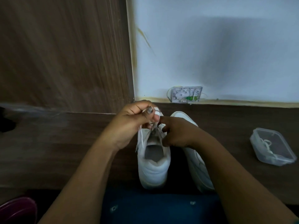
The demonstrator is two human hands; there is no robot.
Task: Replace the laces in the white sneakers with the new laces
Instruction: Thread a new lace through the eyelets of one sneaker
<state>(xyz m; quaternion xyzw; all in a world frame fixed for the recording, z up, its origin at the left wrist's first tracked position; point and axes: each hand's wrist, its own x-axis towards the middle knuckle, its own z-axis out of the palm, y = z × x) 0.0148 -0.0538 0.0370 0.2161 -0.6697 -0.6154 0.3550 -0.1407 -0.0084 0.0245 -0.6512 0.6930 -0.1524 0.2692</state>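
White sneaker (152, 168) stands on the wooden table (64, 151), touching a second sneaker (197, 162). Left hand (129, 125) fingers pinch its lace (141, 138) above the eyelets. Right hand (178, 135) fingers curl there, their hold unclear. A clear container (271, 160) of laces (267, 143) sits well to the right.

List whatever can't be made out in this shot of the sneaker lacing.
All in the head view:
1. Eyelets of the near sneaker: hidden by the left hand, which pinches a lace, and by the right hand, whose grip is unclear.
2. Second sneaker: lacing area covered by the right forearm.
3. Laces in the plastic container: count blurred.
4. Dark object: cut off by the left edge.
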